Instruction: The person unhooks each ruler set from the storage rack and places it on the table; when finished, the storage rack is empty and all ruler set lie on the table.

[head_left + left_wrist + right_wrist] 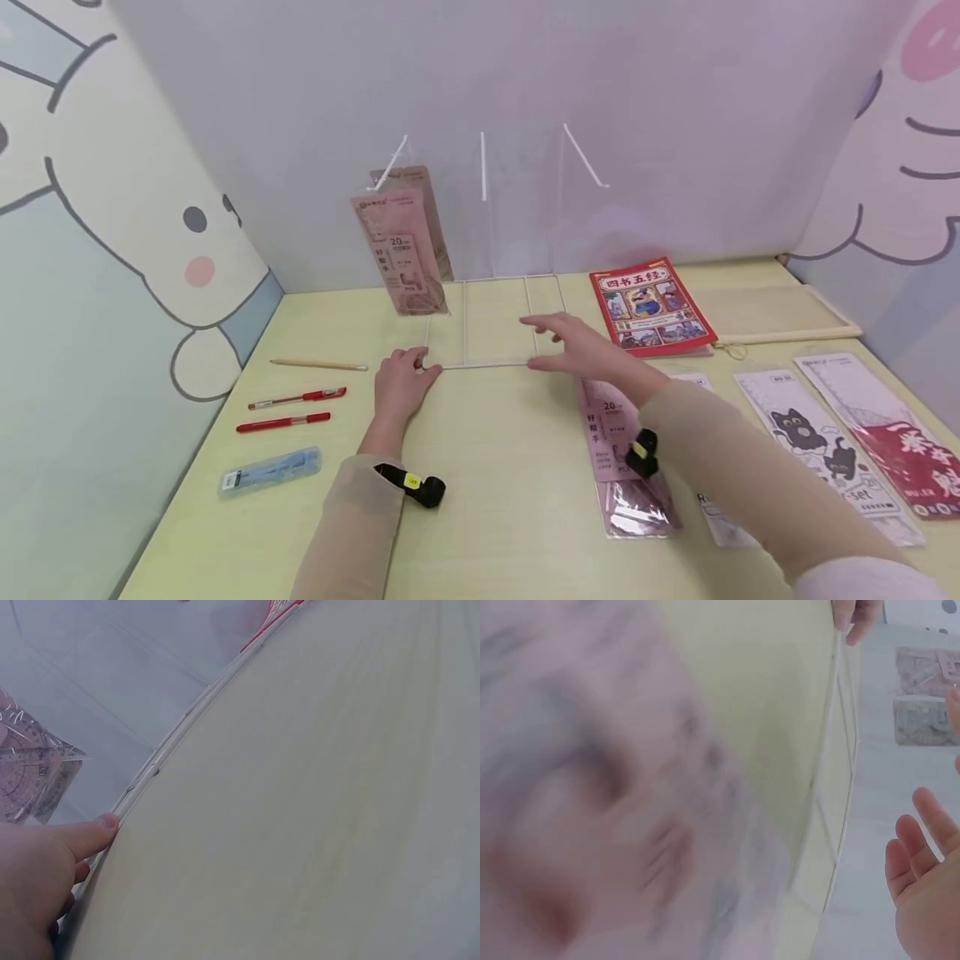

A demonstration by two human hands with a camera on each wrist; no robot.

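Observation:
A white wire display rack (491, 365) stands on the table, its three prongs jutting forward above the base. Two pink ruler-set packs (400, 250) hang from the prong on the left. At the base's front left corner my left hand (401, 382) grips the wire between thumb and fingers; the thumb (94, 836) lies along the wire in the left wrist view. My right hand (581, 348), fingers spread and holding nothing, hovers by the base's front right corner. Below it, partly hidden by the right forearm, lies another pink ruler-set pack (618, 467).
On the left lie a pencil (318, 364), two red pens (283, 422) and a blue plastic case (270, 472). To the right are a red comic-style book (651, 307), a wooden-edged panel (772, 315), a cat-print ruler pack (825, 450) and a red-and-white pack (885, 433). A wall stands close behind.

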